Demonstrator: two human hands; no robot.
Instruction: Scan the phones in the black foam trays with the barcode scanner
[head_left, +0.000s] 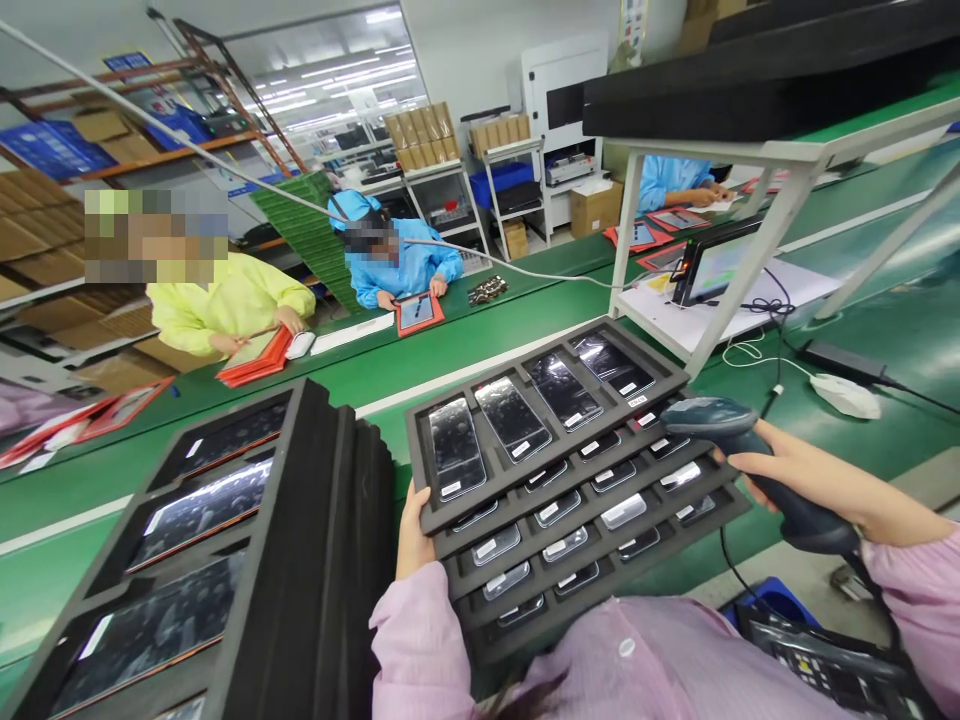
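Note:
In front of me a stack of black foam trays (496, 488) sits fanned out in steps, dark-screened phones (514, 420) with small white labels in its slots. My left hand (415, 530) grips the left edge of the upper trays. A dark blue-grey barcode scanner (709, 420) is held by its handle in my right hand (776, 465). Its head is over the right end of the top tray, near a small white label on the rim. Part of the right fingers is hidden behind the handle.
A taller stack of foam trays (300, 560) holding larger screens stands at left. On the right are a monitor (724, 265) on a white-framed stand, a white mouse (847, 395) and cables. Across the green conveyor (450, 370), co-workers handle red-edged panels (420, 313).

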